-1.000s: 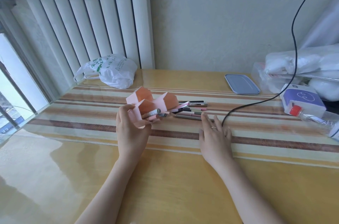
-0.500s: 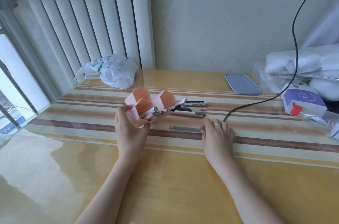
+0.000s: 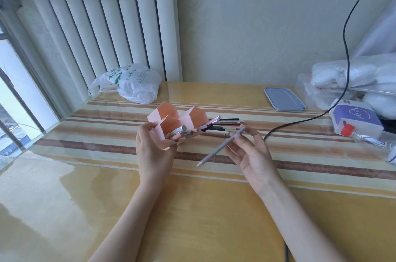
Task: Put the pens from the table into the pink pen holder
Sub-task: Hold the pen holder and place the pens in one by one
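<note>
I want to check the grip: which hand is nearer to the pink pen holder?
Left. The left hand grips the pink pen holder at its near left side. The right hand is off to the holder's right, apart from it, holding a grey pen.

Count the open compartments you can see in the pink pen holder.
3: one at the back left, one at the back right, one nearest the left hand, holding pens. Others may be hidden.
</note>
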Tool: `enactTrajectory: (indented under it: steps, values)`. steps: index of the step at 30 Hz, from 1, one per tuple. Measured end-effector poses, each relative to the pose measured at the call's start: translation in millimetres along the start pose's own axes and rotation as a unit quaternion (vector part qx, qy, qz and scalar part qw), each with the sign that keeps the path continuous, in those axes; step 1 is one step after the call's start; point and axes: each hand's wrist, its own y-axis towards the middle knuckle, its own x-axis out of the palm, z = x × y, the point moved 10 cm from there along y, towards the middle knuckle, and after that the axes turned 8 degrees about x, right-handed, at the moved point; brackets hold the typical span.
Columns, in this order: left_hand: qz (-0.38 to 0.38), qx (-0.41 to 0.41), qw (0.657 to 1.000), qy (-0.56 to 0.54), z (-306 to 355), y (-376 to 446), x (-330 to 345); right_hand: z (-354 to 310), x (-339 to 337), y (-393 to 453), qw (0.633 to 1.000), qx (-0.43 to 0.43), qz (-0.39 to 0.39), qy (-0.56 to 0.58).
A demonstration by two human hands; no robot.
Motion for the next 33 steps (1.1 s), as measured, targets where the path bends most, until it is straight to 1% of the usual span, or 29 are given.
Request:
enactTrajectory:
  steps: [7, 12, 14, 16, 19, 24, 28, 33]
  values:
    - [-0.014, 0.024, 1.0, 0.011, 2, 0, 3, 5, 1, -4, 0.999, 0.029, 0.025, 0.027]
    - [-0.022, 0.046, 0.998, 0.022, 7, 0, 6, -1, -1, -7, 0.998, 0.005, 0.048, 0.038]
    - [-0.022, 0.044, 0.999, 0.022, 8, -1, 6, -8, -2, -11, 0.997, -0.03, 0.063, 0.045]
    - [-0.017, 0.042, 0.999, 0.022, 7, 0, 4, -18, -5, -18, 0.991, -0.091, 0.091, 0.028]
    - [-0.02, 0.045, 0.999, 0.022, 9, -1, 5, -36, -14, -32, 0.972, -0.175, 0.156, 0.01]
    - [-0.036, 0.052, 0.998, 0.026, 11, -4, 8, -55, -20, -50, 0.941, -0.259, 0.216, -0.028]
    - [-0.036, 0.05, 0.998, 0.023, 11, -4, 8, -63, -18, -59, 0.922, -0.306, 0.23, -0.06]
    - [-0.04, 0.043, 0.998, 0.018, 12, -4, 8, -67, -11, -66, 0.911, -0.332, 0.226, -0.096]
